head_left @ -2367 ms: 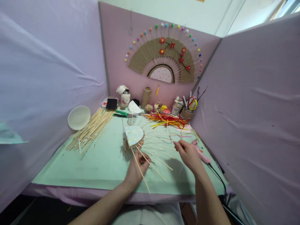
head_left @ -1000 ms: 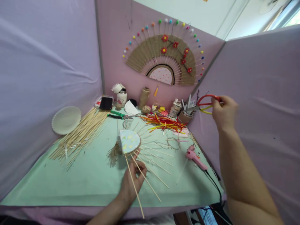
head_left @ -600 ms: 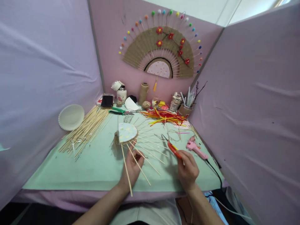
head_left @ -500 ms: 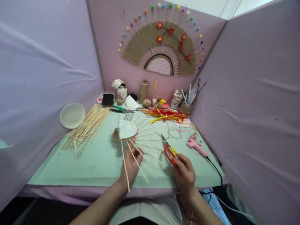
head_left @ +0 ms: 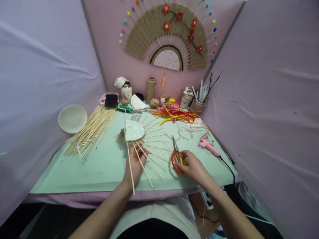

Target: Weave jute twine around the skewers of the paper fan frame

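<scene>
My left hand (head_left: 136, 162) is closed on the underside of a small stick fan, with thin wooden sticks spreading from its half-round, pale blue patterned centre (head_left: 134, 130). Several sticks pass in front of my palm and point toward me; others reach out to the right. In my right hand (head_left: 190, 163) are scissors (head_left: 175, 156) with red and yellow handles. Their blades point up and away from me, just right of the stick tips, and look closed or nearly so. A frayed brown tuft (head_left: 121, 136) lies at the fan's left side.
Loose wooden sticks (head_left: 96, 127) lie at the left beside a white plate (head_left: 72, 119). Red and yellow pipe cleaners (head_left: 174, 114) are heaped at the back. A pink glue gun (head_left: 209, 146) with a cord rests at the right. A large decorated fan (head_left: 147, 36) hangs behind.
My right hand has shifted left and turned, so the scissors stand more upright and nearer the sticks. The left hand keeps hold of the fan. The view has tilted downward.
</scene>
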The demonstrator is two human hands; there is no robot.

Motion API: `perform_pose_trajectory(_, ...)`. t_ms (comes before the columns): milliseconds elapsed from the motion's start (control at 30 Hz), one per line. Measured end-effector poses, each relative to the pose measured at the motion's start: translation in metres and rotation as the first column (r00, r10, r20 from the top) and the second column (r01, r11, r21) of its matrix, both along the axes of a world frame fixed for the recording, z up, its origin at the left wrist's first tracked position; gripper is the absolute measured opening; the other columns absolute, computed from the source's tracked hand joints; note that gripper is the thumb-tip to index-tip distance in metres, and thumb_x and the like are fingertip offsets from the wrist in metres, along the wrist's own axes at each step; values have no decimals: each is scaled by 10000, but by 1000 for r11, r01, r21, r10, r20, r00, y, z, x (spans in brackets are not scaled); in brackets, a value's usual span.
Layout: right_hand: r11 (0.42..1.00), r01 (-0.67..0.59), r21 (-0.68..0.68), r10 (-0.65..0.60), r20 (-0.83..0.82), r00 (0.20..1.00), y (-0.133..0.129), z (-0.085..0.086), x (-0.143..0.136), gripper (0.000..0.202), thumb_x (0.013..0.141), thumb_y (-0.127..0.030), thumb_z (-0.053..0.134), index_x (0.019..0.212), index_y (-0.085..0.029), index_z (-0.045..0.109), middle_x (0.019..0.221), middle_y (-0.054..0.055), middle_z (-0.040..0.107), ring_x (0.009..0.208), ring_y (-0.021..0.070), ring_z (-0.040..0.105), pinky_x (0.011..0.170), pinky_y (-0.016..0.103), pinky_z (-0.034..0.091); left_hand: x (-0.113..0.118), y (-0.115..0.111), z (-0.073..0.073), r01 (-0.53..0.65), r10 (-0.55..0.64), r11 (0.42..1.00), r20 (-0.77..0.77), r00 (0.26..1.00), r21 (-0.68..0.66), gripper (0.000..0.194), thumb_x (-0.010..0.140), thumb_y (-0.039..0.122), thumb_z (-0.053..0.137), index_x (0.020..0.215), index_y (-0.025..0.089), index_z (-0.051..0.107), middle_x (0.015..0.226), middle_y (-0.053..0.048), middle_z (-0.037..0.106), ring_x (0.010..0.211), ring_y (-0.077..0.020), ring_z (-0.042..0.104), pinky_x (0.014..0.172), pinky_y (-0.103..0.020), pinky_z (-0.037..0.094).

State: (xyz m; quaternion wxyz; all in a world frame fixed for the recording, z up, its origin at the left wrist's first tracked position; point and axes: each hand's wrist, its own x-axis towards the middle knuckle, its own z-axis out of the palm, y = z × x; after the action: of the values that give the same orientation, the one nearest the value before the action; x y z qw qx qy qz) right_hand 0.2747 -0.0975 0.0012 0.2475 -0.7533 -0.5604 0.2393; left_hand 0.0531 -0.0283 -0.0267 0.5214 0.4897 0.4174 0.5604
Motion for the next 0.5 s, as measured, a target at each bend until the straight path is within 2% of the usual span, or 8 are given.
perform_pose_trajectory(67, 994, 6, -110, -11, -46, 999, 10, 4, 5, 416, 664, -277, 687, 1042, -173, 547, 833, 41, 659, 651, 162, 598, 605, 270, 447, 0, 0, 1, 2, -2, 1000, 5, 1000, -6, 393, 731, 277, 681, 1080, 200, 520, 769, 18, 607, 730, -129, 600, 752, -293, 477)
perform_pose_trajectory(133, 976, -8, -216, -41, -221, 974, 13, 11, 11, 431, 663, -231, 667, 1065, -167, 526, 660, -3, 637, 524, 143, 562, 508, 246, 408, 0, 0, 2, 14, -14, 1000, -1, 1000, -7, 403, 717, 278, 683, 1076, 198, 519, 757, 20, 607, 723, -132, 603, 753, -301, 483)
perform_pose_trajectory(233, 969, 30, -247, -150, -486, 861, 2, 26, 23, 378, 651, -213, 664, 1007, -177, 542, 595, -10, 627, 489, 148, 569, 477, 247, 408, 1, 0, 3, 37, -38, 999, -20, 999, -14, 417, 707, 284, 677, 1082, 194, 517, 748, 20, 605, 710, -135, 605, 749, -310, 488)
perform_pose_trajectory(333, 961, 168, -218, -265, -567, 780, -28, 38, 32, 405, 622, -292, 717, 978, -187, 558, 676, 7, 642, 485, 133, 547, 460, 250, 395, 2, 1, 5, 44, -46, 998, -34, 998, -43, 424, 693, 286, 675, 1075, 189, 521, 746, 20, 599, 709, -140, 608, 742, -313, 486)
perform_pose_trajectory(433, 963, 171, -209, -263, -575, 775, -71, 38, 33, 477, 671, -424, 716, 1061, -204, 551, 694, -27, 579, 456, 86, 436, 426, 217, 323, 5, 1, 4, 57, -59, 997, -35, 998, -58, 421, 675, 286, 680, 1053, 175, 530, 725, 24, 586, 681, -131, 591, 713, -299, 475)
perform_pose_trajectory(500, 957, 156, -247, -274, -576, 770, -100, 32, 27, 518, 670, -511, 714, 1067, -217, 560, 707, -20, 553, 498, 95, 442, 444, 216, 337, 8, 1, 3, 74, -76, 996, -25, 997, -52, 419, 675, 284, 683, 1045, 164, 528, 714, 24, 584, 665, -123, 579, 697, -287, 467)
